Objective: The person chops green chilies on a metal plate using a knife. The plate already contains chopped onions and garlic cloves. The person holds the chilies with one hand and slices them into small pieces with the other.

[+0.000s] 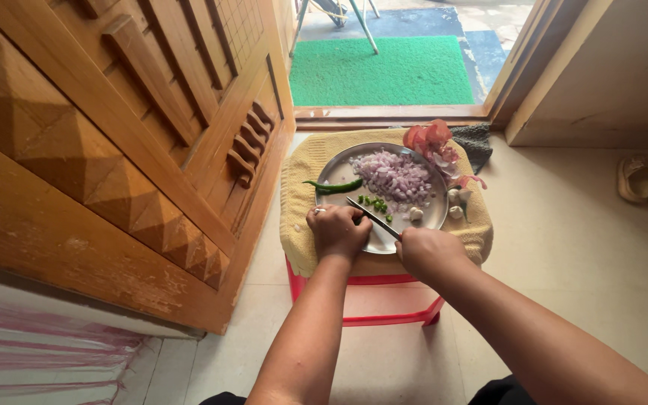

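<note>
The right hand (427, 251) is clenched around the handle of a knife (373, 218), its blade angled left and away over the steel plate (429, 217); the left hand (337, 229), fingers curled shut, presses on the plate's near rim beside chopped green chilli pieces (375, 202); a whole green chilli (337, 186) lies farther left; the chopped onion heap (397, 177) sits at the far side.

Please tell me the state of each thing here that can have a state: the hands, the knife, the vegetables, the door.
left hand: closed, pressing something down on the steel plate
right hand: shut on the knife
knife: blade over the plate, tip toward the left hand
onion: chopped, piled on the plate
green chilli: whole
chilli pieces: cut small
garlic cloves: uncut, at the plate's rim
wooden door: open
</note>
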